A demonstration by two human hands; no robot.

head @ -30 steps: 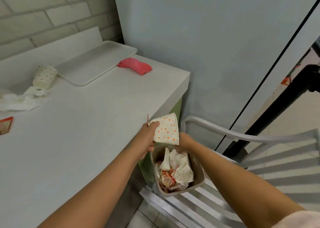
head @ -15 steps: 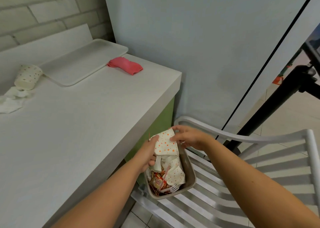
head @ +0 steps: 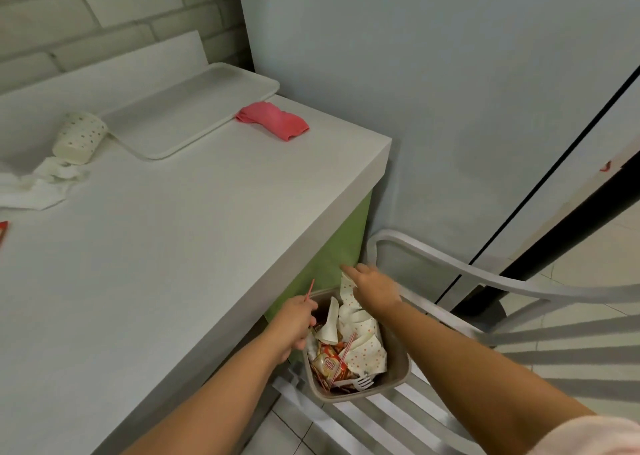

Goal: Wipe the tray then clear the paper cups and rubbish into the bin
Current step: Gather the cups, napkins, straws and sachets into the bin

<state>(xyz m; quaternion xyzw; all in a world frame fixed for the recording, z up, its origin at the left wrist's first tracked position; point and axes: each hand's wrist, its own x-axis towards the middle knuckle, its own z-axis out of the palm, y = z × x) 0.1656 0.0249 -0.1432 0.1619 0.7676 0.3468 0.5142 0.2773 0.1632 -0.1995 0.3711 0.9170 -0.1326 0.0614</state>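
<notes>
Dotted white paper cup (head: 347, 293), pinched by both hands half a second ago, now sits crushed in grey-brown plastic bin (head: 398, 373), lower centre. Left hand (head: 294, 321) has let go and pinches only one thin red stick (head: 310, 290). Right hand (head: 374, 288) is flat, fingers straight on the cup. Upper left: one white rectangular plastic tray (head: 180, 115), one second dotted cup (head: 79, 137) on its side, one folded pink cloth (head: 273, 120), one crumpled white tissue wad (head: 38, 186).

The right hand (head: 372, 288) is motion-smeared and covers part of the dotted cup (head: 347, 292), so I can't tell whether they touch. The left hand (head: 294, 323) hides its own fingertips at the red stirrer (head: 309, 291) and part of the rim of the bin (head: 398, 364). The left edge cuts off a red packet (head: 2, 229) and the crumpled napkin (head: 31, 188).
</notes>
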